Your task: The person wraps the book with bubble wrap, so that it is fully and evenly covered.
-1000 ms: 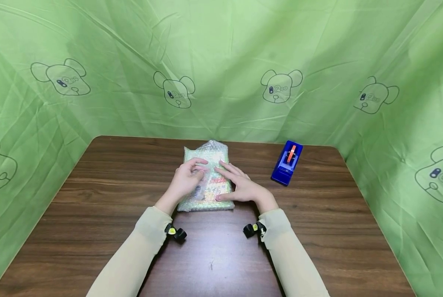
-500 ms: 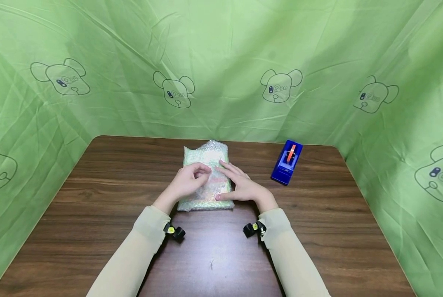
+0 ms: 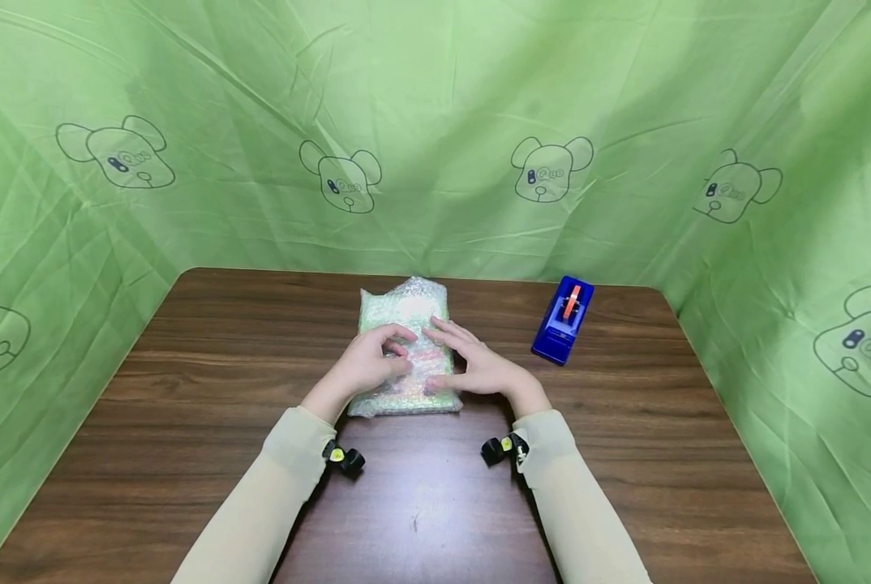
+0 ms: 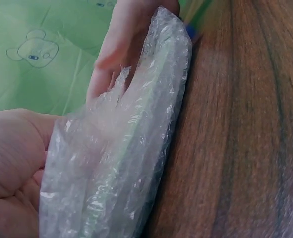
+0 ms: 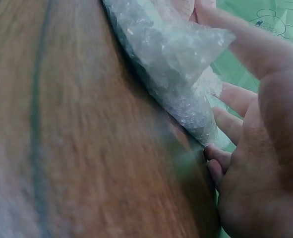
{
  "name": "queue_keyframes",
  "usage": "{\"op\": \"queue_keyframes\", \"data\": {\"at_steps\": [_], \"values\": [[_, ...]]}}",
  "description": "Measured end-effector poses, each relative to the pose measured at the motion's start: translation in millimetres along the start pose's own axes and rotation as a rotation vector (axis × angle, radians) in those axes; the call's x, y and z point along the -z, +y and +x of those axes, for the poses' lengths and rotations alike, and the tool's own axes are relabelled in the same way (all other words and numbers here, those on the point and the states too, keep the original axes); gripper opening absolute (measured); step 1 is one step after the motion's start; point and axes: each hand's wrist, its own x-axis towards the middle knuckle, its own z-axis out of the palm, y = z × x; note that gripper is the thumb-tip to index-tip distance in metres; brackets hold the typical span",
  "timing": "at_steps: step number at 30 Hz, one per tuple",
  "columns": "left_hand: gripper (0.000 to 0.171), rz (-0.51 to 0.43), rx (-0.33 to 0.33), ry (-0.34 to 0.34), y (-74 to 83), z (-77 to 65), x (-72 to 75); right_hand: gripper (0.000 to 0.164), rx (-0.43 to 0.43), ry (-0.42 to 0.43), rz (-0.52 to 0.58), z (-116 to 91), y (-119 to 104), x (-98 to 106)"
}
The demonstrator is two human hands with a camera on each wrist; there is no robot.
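A flat package in clear bubble wrap (image 3: 406, 304) lies on the table, with pale green and red print showing blurred through the wrap. My left hand (image 3: 366, 361) is over its left half, thumb and index finger spread apart on the loose wrap. In the left wrist view, a raised fold of bubble wrap (image 4: 131, 134) hides most of the left fingertips. My right hand (image 3: 482, 365) rests on the package's right side, its fingers extended and its thumb lower on the wrap. Close by in the right wrist view, a wrap corner (image 5: 205, 47) sticks up beside the right fingers.
A blue tape dispenser (image 3: 563, 320) with an orange roll stands at the table's back right. Green cloth (image 3: 435, 122) printed with cartoon heads hangs behind and along both sides of the wooden table (image 3: 224, 357).
My left thumb and index finger, close together half a second ago, have parted, the thumb moving lower. The loose wrap lies flatter over the print. The right hand has barely shifted.
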Motion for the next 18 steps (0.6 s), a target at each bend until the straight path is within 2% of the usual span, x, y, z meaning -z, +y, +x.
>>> {"op": "queue_keyframes", "data": {"at_steps": [5,10,18], "values": [[0.043,-0.007,0.005,0.005,-1.7,1.0,-0.6,0.068,0.046,0.022,0.003,1.6,2.5,1.0],[0.046,0.029,-0.017,-0.032,-2.1,0.9,4.4,0.067,0.036,0.018,0.011,2.7,0.0,1.9],[0.06,0.353,-0.208,-0.034,-12.4,1.1,23.5,0.065,0.03,0.011,0.021,3.0,-1.2,0.6]]}}
